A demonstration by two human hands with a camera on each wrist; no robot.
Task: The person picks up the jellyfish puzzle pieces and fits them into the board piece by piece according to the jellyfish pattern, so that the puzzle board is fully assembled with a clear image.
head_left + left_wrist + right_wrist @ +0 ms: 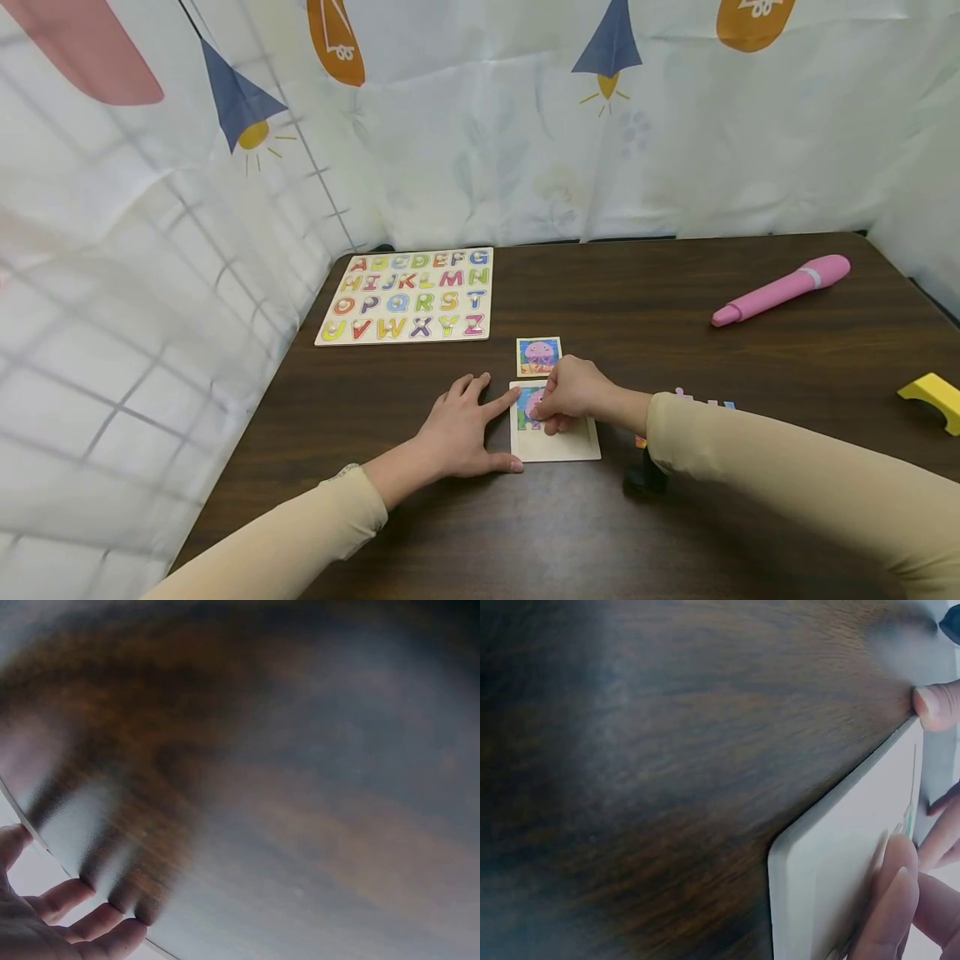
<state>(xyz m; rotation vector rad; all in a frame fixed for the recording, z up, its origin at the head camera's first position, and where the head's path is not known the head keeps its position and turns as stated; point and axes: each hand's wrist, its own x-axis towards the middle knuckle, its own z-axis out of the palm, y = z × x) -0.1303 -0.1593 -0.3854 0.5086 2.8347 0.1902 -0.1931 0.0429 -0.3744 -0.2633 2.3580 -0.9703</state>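
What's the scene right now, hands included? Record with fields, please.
left hand: fingers spread, at puzzle tray's left edge
right hand: fingertips at tray's jellyfish picture; grip unclear
puzzle tray: partly filled, lower part bare
picture card: shows jellyfish, just beyond tray
loose pieces: right of tray, partly hidden by right sleeve
alphabet board: far left
pink wand: far right
yellow block: right edge of head view

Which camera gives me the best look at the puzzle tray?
Head view: nearly the whole puzzle tray shows, the right hand covering part. Right wrist view: only part, close up. Left wrist view: can't tell if it shows.
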